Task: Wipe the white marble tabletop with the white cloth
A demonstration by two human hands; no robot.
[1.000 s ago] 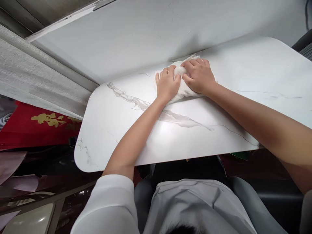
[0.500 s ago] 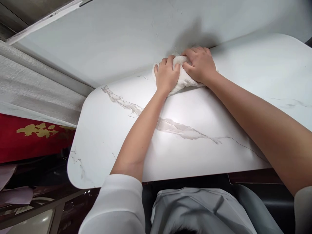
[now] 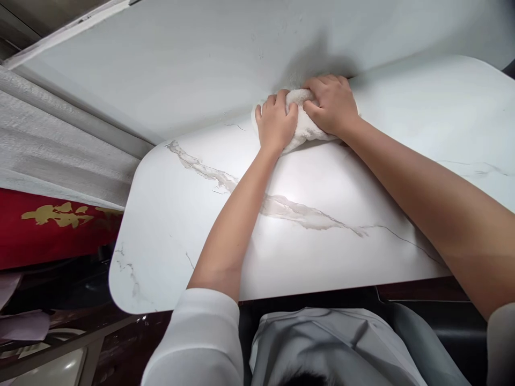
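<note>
I have the left hand (image 3: 277,122) and right hand (image 3: 335,105) palm-down, fingers bent over the cloth (image 3: 303,124) and gripping it, neither nearer. It lies at the far edge of the table (image 3: 173,230), long axis roughly along that edge, the wall (image 3: 181,75) just beyond.
</note>
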